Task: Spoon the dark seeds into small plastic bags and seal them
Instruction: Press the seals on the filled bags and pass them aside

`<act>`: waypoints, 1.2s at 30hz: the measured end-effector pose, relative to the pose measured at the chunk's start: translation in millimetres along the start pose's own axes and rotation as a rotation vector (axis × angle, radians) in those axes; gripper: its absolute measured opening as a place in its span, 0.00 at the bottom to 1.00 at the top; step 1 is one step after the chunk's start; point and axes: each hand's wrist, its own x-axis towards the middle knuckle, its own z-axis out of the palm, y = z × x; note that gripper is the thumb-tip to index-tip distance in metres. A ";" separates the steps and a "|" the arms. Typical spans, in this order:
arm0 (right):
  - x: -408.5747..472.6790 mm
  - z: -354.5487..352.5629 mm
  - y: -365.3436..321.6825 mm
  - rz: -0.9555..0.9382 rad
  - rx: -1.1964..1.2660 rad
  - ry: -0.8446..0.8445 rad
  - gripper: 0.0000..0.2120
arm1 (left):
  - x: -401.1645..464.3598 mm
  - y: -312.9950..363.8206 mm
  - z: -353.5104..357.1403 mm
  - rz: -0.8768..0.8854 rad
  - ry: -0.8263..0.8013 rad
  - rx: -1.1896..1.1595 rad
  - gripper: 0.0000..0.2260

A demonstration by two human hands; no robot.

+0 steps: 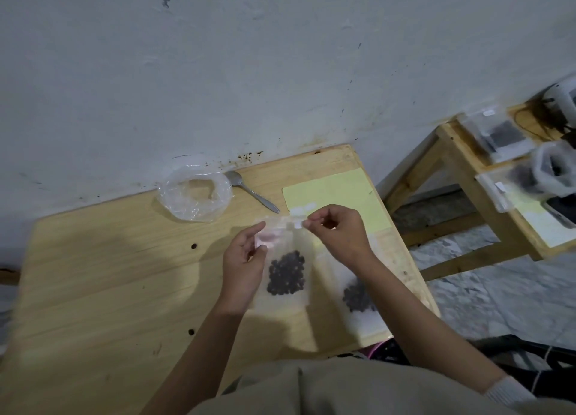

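Left hand (246,258) and right hand (338,230) pinch the bag (282,258) top over the counter (109,274); should press seal flat, keep seeds (286,272) low.

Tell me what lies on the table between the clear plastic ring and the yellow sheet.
In the head view, a metal spoon lies between the plastic ring and the yellow sheet, bowl near the ring, handle pointing toward the hands.

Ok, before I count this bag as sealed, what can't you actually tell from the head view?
- Bag top strip: blurred, fingers of both left hand and right hand cover it; sealed or not unclear.
- Second bag: right forearm hides its top.
- Packets on side bench: blurred, cut by the frame edge.
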 end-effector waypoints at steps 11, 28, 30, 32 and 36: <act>-27.2 23.3 -25.2 -0.118 -0.083 -0.011 0.05 | -14.6 29.5 6.0 0.061 0.097 -0.191 0.15; -47.1 22.9 -24.6 0.101 0.158 0.136 0.15 | -31.5 39.1 4.8 0.136 0.153 -0.209 0.15; -49.3 22.3 -21.7 0.132 0.295 0.109 0.12 | -32.8 39.0 7.1 0.134 0.130 -0.228 0.14; -52.3 21.0 -18.8 0.121 0.354 0.114 0.09 | -35.3 36.6 11.5 0.128 0.117 -0.227 0.14; -58.2 6.5 -14.8 0.093 0.316 0.213 0.08 | -44.1 24.4 21.3 0.102 0.000 -0.128 0.16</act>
